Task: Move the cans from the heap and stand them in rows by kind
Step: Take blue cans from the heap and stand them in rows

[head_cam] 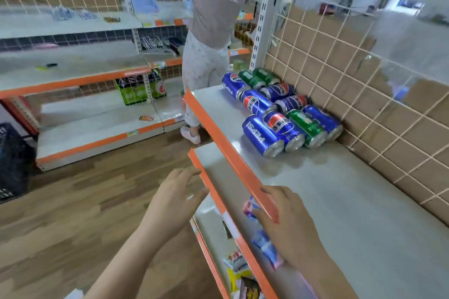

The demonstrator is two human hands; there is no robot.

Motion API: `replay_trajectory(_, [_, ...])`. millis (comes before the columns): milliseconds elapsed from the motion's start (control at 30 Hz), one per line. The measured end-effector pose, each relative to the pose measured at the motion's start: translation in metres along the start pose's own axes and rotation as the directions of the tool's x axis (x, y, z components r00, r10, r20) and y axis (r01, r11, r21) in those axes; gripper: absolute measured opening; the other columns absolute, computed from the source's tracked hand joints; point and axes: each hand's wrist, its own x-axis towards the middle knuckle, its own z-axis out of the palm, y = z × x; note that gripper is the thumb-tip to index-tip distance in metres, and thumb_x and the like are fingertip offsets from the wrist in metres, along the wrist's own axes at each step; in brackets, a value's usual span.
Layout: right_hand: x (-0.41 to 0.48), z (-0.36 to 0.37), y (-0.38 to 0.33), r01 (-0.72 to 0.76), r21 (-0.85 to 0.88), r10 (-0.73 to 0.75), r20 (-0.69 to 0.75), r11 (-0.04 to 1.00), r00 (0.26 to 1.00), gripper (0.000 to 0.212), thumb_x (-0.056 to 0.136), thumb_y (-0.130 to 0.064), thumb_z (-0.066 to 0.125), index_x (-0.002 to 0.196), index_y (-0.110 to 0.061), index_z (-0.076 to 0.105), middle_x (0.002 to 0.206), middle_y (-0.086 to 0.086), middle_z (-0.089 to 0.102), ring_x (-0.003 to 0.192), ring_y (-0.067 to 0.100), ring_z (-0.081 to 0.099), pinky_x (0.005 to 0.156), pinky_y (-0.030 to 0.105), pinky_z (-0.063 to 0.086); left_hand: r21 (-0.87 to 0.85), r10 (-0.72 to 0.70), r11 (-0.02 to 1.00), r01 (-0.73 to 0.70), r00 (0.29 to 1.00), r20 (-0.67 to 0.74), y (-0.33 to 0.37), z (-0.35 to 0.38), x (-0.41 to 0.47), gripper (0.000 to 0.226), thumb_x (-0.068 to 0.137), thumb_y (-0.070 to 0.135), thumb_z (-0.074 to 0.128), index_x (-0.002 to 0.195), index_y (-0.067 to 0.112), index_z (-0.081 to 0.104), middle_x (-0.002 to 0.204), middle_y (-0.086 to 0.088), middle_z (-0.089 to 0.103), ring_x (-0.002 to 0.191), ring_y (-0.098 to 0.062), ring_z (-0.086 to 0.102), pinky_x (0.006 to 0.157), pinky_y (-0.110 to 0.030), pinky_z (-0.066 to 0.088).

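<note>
Nothing is sorted yet: the heap of cans (281, 114), blue with 3 green among them, lies on its side against the back of the shelf (340, 201), while the left hand (173, 204) and right hand (289, 223) hover empty, fingers loose, by its front edge.

blurred packets (263, 245) on the lower shelf, partly hidden behind the orange shelf edge (233, 153)
</note>
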Motion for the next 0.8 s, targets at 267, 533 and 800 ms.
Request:
replay_trajectory(267, [0.078, 0.018, -0.017, -0.168, -0.029, 0.162, -0.144, 0.985, 0.976, 0.044, 0.086, -0.034, 0.063, 0.127, -0.024, 0.051, 0.123, -0.006, 0.048, 0.119, 0.016, 0.042, 0.089, 0.018, 0.027, -0.031, 0.149, 0.989, -0.146, 0.983, 0.107, -0.032, -0.023, 0.112, 0.045, 0.089, 0.039, 0.057, 0.131, 0.026, 0.049, 0.132, 0.011, 0.047, 0.12, -0.008, 0.046, 0.099, -0.025, 0.037])
replay_trajectory(533, [0.133, 0.023, -0.044, -0.379, -0.034, 0.34, -0.376, 0.925, 0.862, 0.039, 0.084, -0.027, 0.066, 0.121, -0.02, 0.056, 0.115, -0.008, 0.052, 0.114, 0.017, 0.044, 0.083, 0.017, 0.025, -0.052, 0.335, 0.942, -0.332, 0.915, 0.224, -0.042, -0.04, 0.226, 0.045, 0.088, 0.037, 0.058, 0.131, 0.026, 0.049, 0.132, 0.006, 0.042, 0.121, -0.009, 0.044, 0.092, -0.019, 0.031])
replay_trajectory(800, [0.162, 0.006, -0.036, -0.531, -0.085, 0.44, -0.458, 0.843, 0.772, 0.039, 0.087, -0.03, 0.062, 0.124, -0.019, 0.056, 0.124, -0.002, 0.055, 0.116, 0.018, 0.045, 0.092, 0.026, 0.032, -0.135, 0.44, 0.898, -0.42, 0.838, 0.323, -0.017, -0.014, 0.298, 0.046, 0.089, 0.036, 0.058, 0.132, 0.023, 0.048, 0.133, 0.002, 0.042, 0.116, -0.015, 0.047, 0.095, -0.025, 0.035])
